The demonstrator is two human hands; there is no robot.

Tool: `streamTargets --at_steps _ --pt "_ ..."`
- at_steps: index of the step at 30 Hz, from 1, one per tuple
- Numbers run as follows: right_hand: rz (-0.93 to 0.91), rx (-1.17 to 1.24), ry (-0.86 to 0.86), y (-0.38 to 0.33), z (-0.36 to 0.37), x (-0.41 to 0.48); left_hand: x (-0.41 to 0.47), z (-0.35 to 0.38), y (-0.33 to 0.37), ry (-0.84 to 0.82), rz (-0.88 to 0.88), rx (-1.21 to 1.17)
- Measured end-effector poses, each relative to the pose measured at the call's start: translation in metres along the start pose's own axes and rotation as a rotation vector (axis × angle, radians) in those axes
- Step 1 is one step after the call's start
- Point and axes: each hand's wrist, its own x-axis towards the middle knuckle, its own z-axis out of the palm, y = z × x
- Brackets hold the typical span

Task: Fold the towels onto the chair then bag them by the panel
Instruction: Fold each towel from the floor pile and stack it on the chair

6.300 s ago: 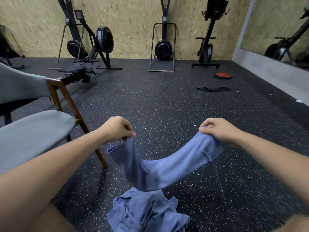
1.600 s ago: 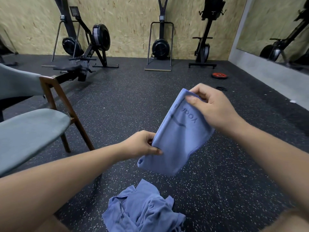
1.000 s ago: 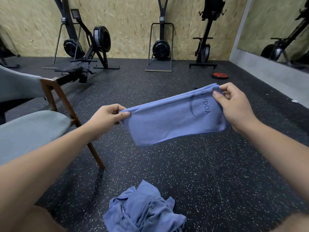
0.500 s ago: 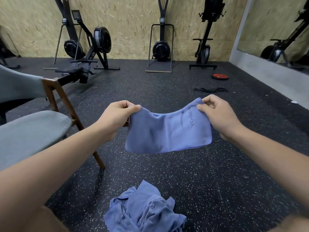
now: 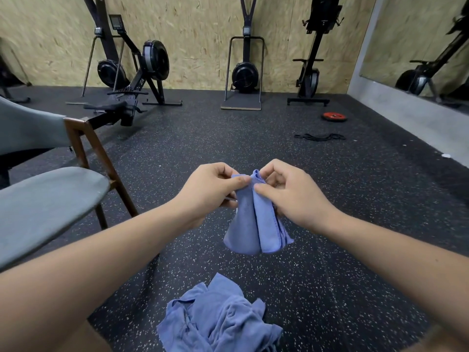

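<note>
Gym floor w/ rowers: left hand (image 5: 212,190) and right hand (image 5: 286,193) pinch blue towel (image 5: 251,224), apparently halved, hanging; chair seat (image 5: 48,201) lies left, nearer left hand.

soft, even indoor light, faint shadow thrown beneath the grey padded wooden-legged chair (image 5: 50,207) onto the speckled black rubber floor (image 5: 355,212), edges bowed by wide-angle distortion

My left hand (image 5: 210,189) and right hand (image 5: 291,196) pinch the top of a folded blue towel (image 5: 251,224), held in the air. More towels (image 5: 218,318) lie heaped on the floor (image 5: 355,199) below, and the chair (image 5: 45,199) stands at my left.
</note>
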Motion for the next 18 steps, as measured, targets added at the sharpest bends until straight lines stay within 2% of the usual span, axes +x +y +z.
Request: streamTargets --at_steps 7,12,18 --pt "0.026 0.144 -0.044 -0.010 0.006 -0.006 -0.003 0.003 0.002 0.020 0.005 0.064" --pt "0.082 0.284 -0.124 -0.014 0.005 -0.008 -0.004 -0.003 0.000 -0.026 0.065 0.178" --pt "-0.004 0.101 -0.178 -0.004 0.002 -0.005 -0.002 -0.010 -0.004 -0.021 0.155 0.319"
